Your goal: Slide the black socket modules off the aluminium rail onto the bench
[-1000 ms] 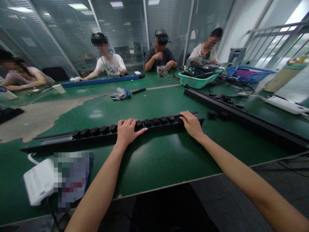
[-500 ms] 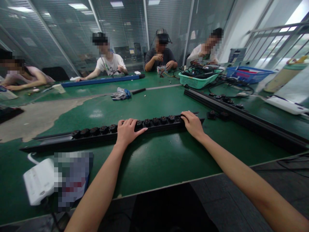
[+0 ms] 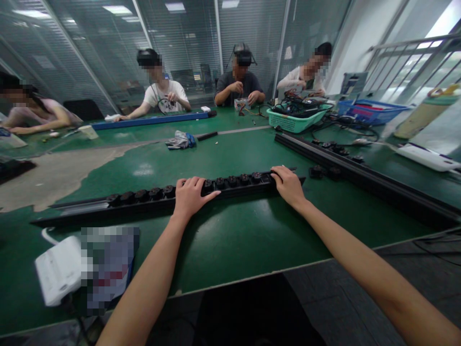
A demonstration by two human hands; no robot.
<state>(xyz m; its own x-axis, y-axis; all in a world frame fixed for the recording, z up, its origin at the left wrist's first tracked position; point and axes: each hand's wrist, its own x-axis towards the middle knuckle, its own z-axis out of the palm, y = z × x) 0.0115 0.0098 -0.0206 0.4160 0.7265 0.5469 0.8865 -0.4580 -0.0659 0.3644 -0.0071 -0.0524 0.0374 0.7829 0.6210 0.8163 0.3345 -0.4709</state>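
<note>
While the left hand (image 3: 190, 194) lies across the long black channel-shaped strip (image 3: 163, 205) on the green tabletop (image 3: 248, 240), fingers together, thumb spread, the right hand (image 3: 288, 187) bends over its right end; cannot tell whether either clamps. Round black pieces (image 3: 140, 195): five left of left hand, five between hands.

L+R fingers (image 3: 194, 183) on blk rail (image 3: 237, 191)

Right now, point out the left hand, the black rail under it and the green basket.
Left hand (image 3: 188, 196): head view, back of the hand.
Black rail (image 3: 238, 190): head view, near wall between the two hands.
Green basket (image 3: 284, 121): head view, near wall.
</note>
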